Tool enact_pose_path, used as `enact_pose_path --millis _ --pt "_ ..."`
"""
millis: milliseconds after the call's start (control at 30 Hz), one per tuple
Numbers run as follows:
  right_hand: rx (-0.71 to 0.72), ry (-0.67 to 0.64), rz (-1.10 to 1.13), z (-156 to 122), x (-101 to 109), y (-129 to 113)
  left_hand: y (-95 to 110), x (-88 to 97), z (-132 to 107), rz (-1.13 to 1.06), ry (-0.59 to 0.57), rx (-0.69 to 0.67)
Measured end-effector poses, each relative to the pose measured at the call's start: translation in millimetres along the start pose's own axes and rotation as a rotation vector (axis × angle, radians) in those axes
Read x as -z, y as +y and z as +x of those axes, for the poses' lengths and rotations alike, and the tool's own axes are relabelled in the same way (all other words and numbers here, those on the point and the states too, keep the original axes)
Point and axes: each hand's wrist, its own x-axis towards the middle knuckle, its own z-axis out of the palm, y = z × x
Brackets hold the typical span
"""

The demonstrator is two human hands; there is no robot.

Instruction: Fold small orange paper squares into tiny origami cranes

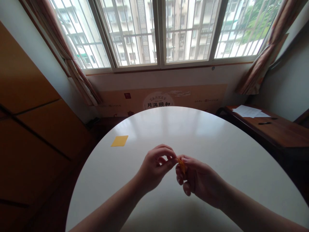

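Observation:
Over the middle of a round white table (116,193), my two hands meet at a small folded piece of orange paper (182,167). My left hand (155,169) pinches its upper left tip between thumb and forefinger. From the other side, my right hand (196,177) grips it with thumb and fingers, which cover part of it, so its full shape is hidden. A flat square of yellow-orange paper (119,140) lies on the table to the far left of my hands.
Beyond the table's far edge stands a printed board (207,93) beneath a barred window (135,35). To the right, a brown wooden desk (285,132) bears white sheets (249,111) and a dark pen-like object (265,123). Wooden cabinets (31,129) line the left side.

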Motion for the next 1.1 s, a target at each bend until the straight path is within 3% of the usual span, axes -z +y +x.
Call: enact_pose_path --millis 133,233,300,433,700,1100 --pt "0.030 0.057 -0.040 0.1 -1.9 -0.1 -3.3 3.2 -0.3 0.059 0.064 -0.037" --pt "0.105 0.153 -0.116 0.3 -4.4 -0.3 -1.3 7.8 0.4 0.094 0.169 -0.056" --pt "0.165 0.213 -0.192 -0.1 -5.7 -0.9 3.4 11.5 1.0 0.114 0.179 -0.078" --pt "0.220 0.264 -0.280 -2.3 -6.7 -2.7 13.1 16.0 1.4 0.115 0.067 -0.082" --pt "0.199 0.183 -0.288 -3.7 -6.8 -1.3 4.0 9.6 1.9 -0.196 -0.058 0.160" --pt "0.156 0.153 -0.257 -3.3 -8.2 -1.7 1.5 8.4 1.6 -0.323 -0.103 0.219"
